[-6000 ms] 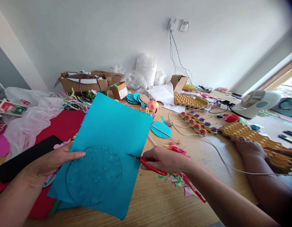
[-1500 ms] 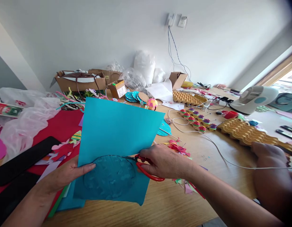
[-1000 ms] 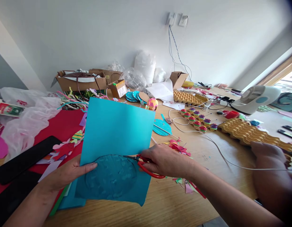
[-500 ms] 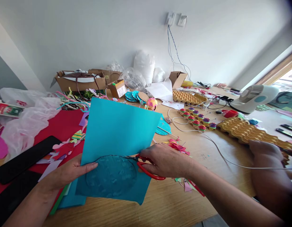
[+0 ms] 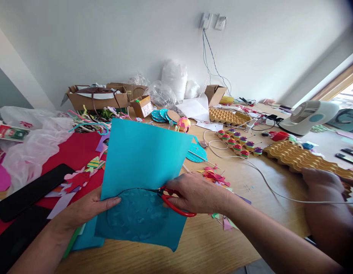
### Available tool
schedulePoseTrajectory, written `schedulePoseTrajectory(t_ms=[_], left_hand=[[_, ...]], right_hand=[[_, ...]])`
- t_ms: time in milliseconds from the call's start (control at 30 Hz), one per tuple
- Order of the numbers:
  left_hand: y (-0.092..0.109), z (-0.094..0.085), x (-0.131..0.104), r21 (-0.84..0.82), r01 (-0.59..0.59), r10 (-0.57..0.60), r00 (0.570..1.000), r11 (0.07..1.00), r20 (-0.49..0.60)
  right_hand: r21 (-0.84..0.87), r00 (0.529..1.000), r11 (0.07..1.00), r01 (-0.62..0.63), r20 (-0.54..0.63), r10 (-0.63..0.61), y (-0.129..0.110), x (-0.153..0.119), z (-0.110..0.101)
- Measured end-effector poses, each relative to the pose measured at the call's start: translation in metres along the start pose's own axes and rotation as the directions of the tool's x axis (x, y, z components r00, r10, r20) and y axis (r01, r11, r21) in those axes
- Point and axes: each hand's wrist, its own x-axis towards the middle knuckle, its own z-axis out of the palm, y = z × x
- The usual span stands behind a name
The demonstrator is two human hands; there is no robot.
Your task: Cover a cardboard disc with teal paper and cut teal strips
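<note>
Can read no wording. Note only illegible print on white label [image 5: 147,110] of small carton [image 5: 137,109], upper centre-left; blurred red mark [image 5: 25,124] on plastic bag [image 5: 40,146], left side.

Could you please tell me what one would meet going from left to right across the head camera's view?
White plastic bag, left hand, blue sheet, right hand, painted egg-carton cups, white fan.

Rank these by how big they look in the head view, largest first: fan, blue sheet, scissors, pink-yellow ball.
1. Blue sheet
2. Fan
3. Scissors, partly hidden by the right hand
4. Ball
</note>
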Motion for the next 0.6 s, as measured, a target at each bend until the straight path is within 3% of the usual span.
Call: schedulePoseTrajectory(t_ms=[133,433,600], left_hand=[[-0.007,-0.003,0.001,-0.041,0.043,-0.037,0.989,0.998,0.14],[-0.012,-0.006,0.004,0.07,-0.057,0.046,0.988,0.996,0.147],[-0.007,-0.005,0.003,0.179,-0.043,0.018,0.991,0.983,0.135]], right_hand=[[0.014,1.0,1.0,0.003,0.014,-0.003,0.001,0.004,-0.001],[0.024,1.0,1.0,0.005,0.01,-0.005,0.002,0.003,-0.001],[0.008,1.0,1.0,0.01,0.011,-0.01,0.001,0.002,0.001]])
